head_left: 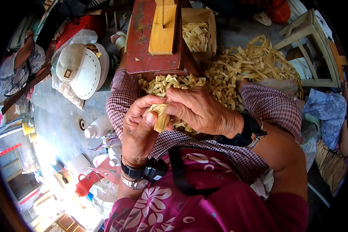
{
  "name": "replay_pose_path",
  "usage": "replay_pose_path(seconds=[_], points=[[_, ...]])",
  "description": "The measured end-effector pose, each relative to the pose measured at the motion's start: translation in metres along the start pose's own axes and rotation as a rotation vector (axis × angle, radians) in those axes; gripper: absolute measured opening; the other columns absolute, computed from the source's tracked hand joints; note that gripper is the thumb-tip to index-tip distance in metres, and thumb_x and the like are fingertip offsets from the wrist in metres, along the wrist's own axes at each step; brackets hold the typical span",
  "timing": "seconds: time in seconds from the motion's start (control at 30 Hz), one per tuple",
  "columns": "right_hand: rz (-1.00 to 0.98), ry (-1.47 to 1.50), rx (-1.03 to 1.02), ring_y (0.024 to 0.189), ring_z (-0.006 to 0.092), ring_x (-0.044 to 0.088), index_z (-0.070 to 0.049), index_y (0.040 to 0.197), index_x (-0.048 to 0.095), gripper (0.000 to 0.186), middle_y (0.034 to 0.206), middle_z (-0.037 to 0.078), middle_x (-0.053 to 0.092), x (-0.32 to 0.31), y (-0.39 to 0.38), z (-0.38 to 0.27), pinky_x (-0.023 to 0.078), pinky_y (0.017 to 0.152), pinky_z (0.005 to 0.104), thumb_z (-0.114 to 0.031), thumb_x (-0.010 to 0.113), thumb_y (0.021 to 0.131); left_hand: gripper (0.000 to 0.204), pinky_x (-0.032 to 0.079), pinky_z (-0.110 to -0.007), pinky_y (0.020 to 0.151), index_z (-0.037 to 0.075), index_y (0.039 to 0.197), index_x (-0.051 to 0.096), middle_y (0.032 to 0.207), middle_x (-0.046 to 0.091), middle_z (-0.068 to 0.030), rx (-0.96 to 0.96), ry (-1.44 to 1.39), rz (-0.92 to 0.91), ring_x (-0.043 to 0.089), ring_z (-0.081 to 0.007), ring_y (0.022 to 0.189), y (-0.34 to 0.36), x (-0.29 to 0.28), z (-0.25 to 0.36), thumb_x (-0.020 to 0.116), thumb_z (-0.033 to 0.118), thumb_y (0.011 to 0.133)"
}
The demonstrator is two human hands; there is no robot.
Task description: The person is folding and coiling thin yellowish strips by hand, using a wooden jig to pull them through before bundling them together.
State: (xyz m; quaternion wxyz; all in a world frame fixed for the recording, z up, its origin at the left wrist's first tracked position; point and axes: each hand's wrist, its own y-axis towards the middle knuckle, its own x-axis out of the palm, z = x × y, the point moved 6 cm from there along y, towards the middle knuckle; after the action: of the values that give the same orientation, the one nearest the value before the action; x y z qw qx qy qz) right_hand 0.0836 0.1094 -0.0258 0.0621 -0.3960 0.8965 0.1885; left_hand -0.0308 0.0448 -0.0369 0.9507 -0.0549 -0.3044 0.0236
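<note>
A pale yellow folded strip [161,119] of fibrous-looking material is pinched between my two hands, above my lap. My left hand [137,125] closes on its left side, thumb pressed against the front. From the right, my right hand [205,110] grips the top with thumb and fingers bent; some fingertips are hidden. Just beyond my hands, a heap of short folded yellow pieces [170,83] lies at the foot of a worn red wooden bench [141,50]. On the bench rests a yellow wooden block [160,38] with a thin dark line or rod along it.
Long loose strips [259,58] pile up at the right, beside a wooden stool [330,69]. Behind the bench, a cardboard box [212,38] holds more pieces. At left are a white hat [91,73], a white plastic jug [100,127] and a red container [85,185]. Other people sit nearby.
</note>
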Motion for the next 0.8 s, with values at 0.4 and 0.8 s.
replay_pose_path(seconds=[0.4,0.8], points=[[0.101,0.299,0.256,0.077,0.0227,0.061,0.004,0.094,0.057,0.027,0.083,0.014,0.062,0.001,-0.01,0.026,0.046,0.069,0.0318,-0.022,0.051,0.095,0.044,0.038,-0.031,0.093,0.0,0.131,0.047,0.111,0.055,-0.013,0.243,0.796,-0.006,0.05,-0.0224,0.105,0.009,0.02,-0.002,0.052,0.023,0.094],[0.068,0.358,0.326,0.069,0.0086,0.052,-0.004,0.12,0.043,0.058,0.093,0.005,0.055,-0.011,-0.021,0.025,0.043,0.061,0.0238,-0.055,0.036,0.095,0.056,0.055,-0.038,0.072,-0.006,0.125,0.047,0.11,0.058,-0.018,-0.151,-0.093,-0.154,0.062,-0.0235,0.077,0.012,0.011,-0.031,0.041,0.041,0.097]])
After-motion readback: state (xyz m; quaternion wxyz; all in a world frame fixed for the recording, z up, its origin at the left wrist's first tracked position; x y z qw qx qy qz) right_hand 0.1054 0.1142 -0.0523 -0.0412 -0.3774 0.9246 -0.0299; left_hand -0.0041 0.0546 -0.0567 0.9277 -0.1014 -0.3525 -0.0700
